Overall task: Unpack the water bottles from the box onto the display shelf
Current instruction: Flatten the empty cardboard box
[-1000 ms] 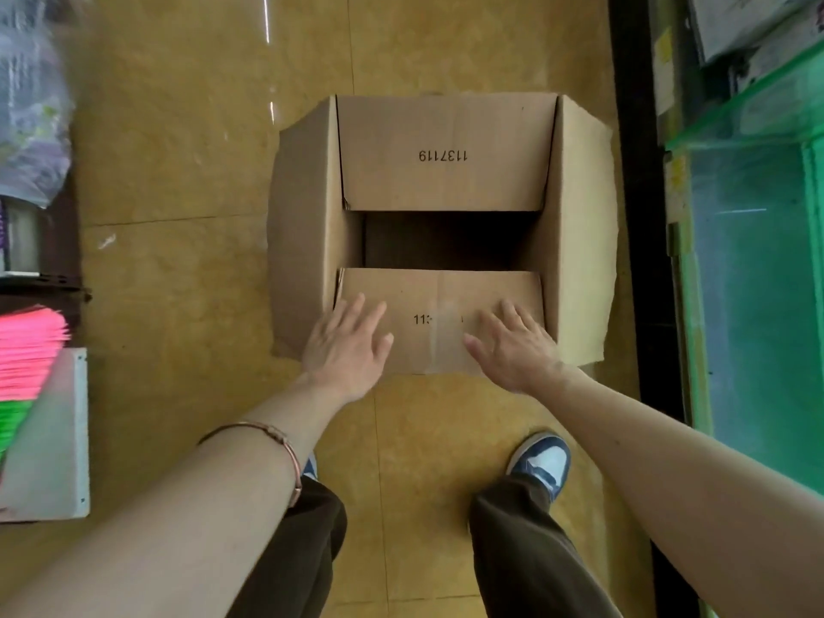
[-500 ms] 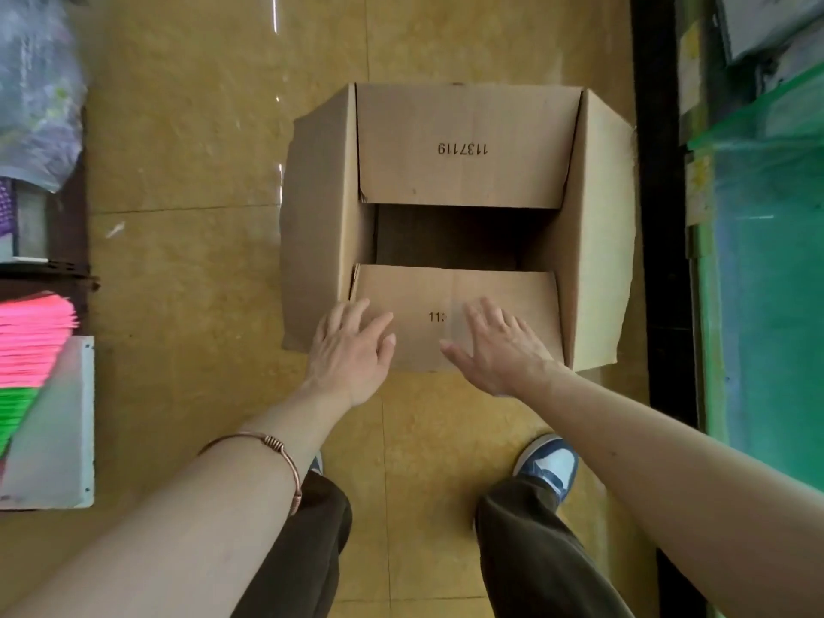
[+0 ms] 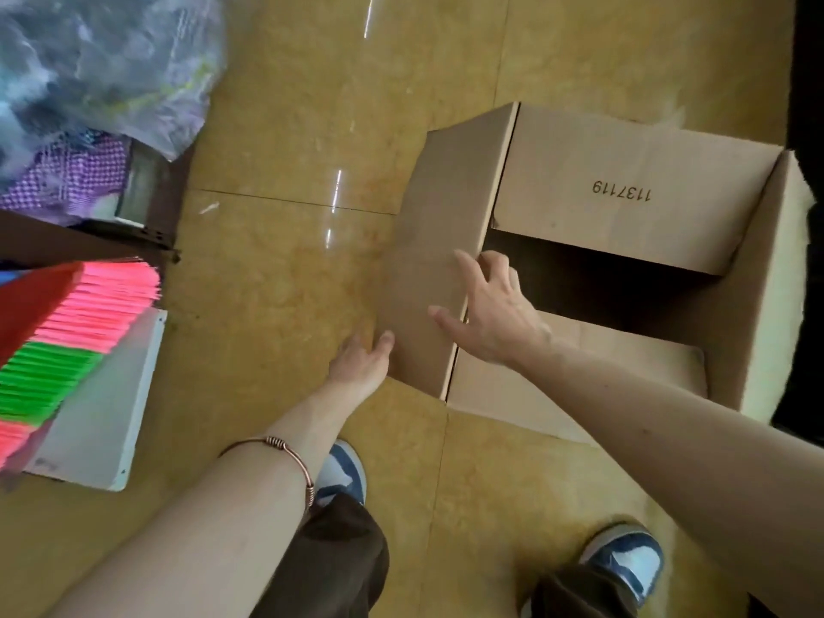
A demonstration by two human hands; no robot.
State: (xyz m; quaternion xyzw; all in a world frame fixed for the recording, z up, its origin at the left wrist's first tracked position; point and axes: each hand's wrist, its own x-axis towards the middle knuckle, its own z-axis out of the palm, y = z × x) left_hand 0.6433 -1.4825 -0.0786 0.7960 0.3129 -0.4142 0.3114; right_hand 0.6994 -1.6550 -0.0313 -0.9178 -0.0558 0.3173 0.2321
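The left hand point(image 3: 361, 363) is at the outer edge of the left flap point(image 3: 434, 265) of the cardboard box point(image 3: 758, 305), thumb on top of the flap; the other fingers are hidden, so I cannot tell if they grip it. The right hand point(image 3: 495, 312) rests over the inner edge of the same flap, fingers spread and relaxed, pinching nothing. The two hands are apart, one on each side of this flap.

The box stands on the yellow tiled floor point(image 3: 290, 260) with all four flaps folded out. Its opening is dark, and no water bottles are visible inside, so I cannot say where they are. The cardboard looks stiff but light; I judge that a box full of bottles would be heavy and is better held low at its walls, not by the flaps.
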